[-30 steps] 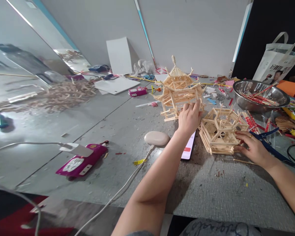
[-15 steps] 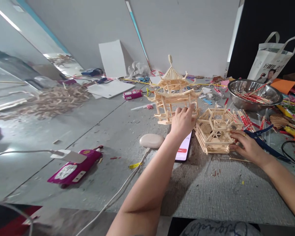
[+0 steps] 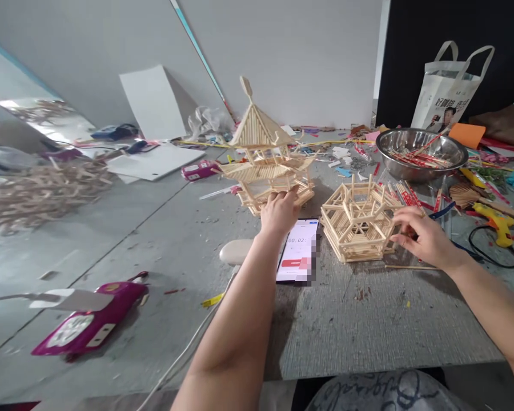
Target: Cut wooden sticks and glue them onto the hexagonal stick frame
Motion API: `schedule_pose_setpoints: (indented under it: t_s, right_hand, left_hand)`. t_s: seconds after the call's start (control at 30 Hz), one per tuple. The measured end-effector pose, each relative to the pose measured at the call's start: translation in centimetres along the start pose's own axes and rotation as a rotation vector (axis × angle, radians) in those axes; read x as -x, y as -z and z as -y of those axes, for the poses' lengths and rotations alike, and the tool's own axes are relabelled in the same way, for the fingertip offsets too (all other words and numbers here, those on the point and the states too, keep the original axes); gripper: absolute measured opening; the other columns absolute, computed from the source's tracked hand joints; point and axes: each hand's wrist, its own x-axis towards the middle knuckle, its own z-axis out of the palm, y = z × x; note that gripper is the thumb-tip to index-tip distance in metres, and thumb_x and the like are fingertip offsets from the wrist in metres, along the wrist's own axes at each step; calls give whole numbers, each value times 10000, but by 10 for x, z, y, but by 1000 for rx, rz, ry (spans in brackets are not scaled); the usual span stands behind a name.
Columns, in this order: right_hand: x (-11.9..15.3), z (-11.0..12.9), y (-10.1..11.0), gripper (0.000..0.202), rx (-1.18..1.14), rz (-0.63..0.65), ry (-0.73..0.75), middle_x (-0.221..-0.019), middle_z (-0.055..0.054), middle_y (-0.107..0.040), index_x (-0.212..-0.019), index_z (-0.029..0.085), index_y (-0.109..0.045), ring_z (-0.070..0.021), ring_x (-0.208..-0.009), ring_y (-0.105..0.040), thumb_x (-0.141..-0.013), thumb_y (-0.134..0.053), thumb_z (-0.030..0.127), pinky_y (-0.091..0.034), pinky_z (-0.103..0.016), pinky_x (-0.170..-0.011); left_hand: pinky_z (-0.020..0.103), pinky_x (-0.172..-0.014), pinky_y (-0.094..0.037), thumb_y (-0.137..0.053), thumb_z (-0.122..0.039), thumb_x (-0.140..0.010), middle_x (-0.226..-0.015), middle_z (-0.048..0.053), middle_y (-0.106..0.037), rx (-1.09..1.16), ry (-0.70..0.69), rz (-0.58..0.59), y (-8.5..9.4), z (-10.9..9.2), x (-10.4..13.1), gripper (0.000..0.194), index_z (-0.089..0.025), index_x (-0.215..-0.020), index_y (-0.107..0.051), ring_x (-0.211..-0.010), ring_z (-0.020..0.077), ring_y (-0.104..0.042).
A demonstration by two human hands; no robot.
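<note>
My left hand is closed on the lower front of a small pavilion model made of pale wooden sticks, with a pointed roof and finial. The model leans a little, and my fingers hide part of its base. Right of it, a hexagonal stick frame with short upright posts sits on the table. At that frame's right corner is my right hand, thumb and fingers bent around the edge. A phone with a running timer lies under my left wrist, close to a white oval device on a cable.
Behind the frame stands a steel bowl of red-and-white wrapped sticks. A yellow glue gun and dark blue pliers lie to the right. A purple power strip is at left front, with a heap of loose sticks behind it.
My left hand has shifted the pavilion model leftward and tilted it, opening a gap to the hexagonal frame. The view has swung right; my right hand stays by the frame.
</note>
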Motion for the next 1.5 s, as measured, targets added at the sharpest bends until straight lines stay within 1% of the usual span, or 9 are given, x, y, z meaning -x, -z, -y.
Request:
schedule_pose_setpoints:
  t_s: [0.1,0.2,0.33,0.53,0.7,0.87,1.07,1.3,1.5]
  right_hand:
    - [0,6,19,228,66,51,-14,-857,-51,-620,-874,192,-562,-101,-595,-549,-855,-491,407,-456,-247,-590]
    - [1,12,28,201,149,180,-37,-764,-19,-627,-839,202,-581,-104,-601,-561,-862,-487,378,-425,-231,-557]
    - [1,15,27,170,239,228,-76,-799,-27,-654,-871,212,-597,-142,-682,-608,-852,-500,351,-445,-257,-588]
    - [6,6,25,266,216,262,-42,-923,-68,-671,-993,208,-608,-213,-869,-617,-843,-492,394,-481,-367,-765]
    - [12,-6,26,333,192,290,-51,-1005,-77,-660,-1063,201,-583,-233,-945,-601,-850,-472,431,-473,-407,-824]
    - [12,-12,29,353,165,300,-77,-1014,-79,-656,-1085,209,-573,-243,-960,-596,-840,-483,447,-481,-413,-811]
    - [11,-10,32,295,170,237,-28,-989,-76,-665,-1017,221,-604,-256,-952,-605,-830,-506,428,-451,-458,-859]
    - [13,-8,30,327,143,313,-67,-1022,-75,-659,-1061,206,-565,-218,-904,-626,-853,-468,439,-506,-373,-767]
    - [13,-9,27,331,137,318,-70,-1022,-65,-664,-1055,210,-572,-207,-895,-640,-855,-463,450,-512,-357,-763]
  left_hand:
    - [457,-850,-444,-424,-203,-784,-1215,132,-566,-19,63,63,-5,2,0,593,-236,-1370,-336,-1157,326,-448]
    - [453,-827,-455,-433,-238,-805,-1227,133,-558,-26,108,160,-8,5,0,588,-286,-1379,-313,-1133,333,-485]
    - [433,-810,-473,-443,-281,-828,-1261,134,-541,-19,118,279,-9,6,-1,600,-321,-1400,-263,-1106,325,-526]
    - [378,-908,-444,-449,-215,-819,-1323,93,-506,12,33,307,-6,8,-1,586,-289,-1386,-323,-1195,276,-478]
    - [279,-912,-429,-421,-159,-805,-1247,13,-583,75,1,372,17,15,3,482,-298,-1255,-523,-1096,204,-562]
    - [253,-852,-449,-407,-114,-780,-1160,30,-639,54,77,377,34,24,11,451,-241,-1167,-602,-1032,197,-596]
    - [278,-802,-470,-404,-154,-789,-1137,38,-646,-22,86,356,14,27,18,446,-288,-1174,-585,-991,209,-605]
    - [335,-812,-475,-434,-256,-805,-1082,104,-647,-73,132,254,-8,28,22,357,-245,-1100,-633,-1013,257,-584]
    - [358,-803,-477,-425,-266,-816,-1133,86,-632,-49,118,200,-19,32,14,356,-262,-1114,-620,-1006,263,-591]
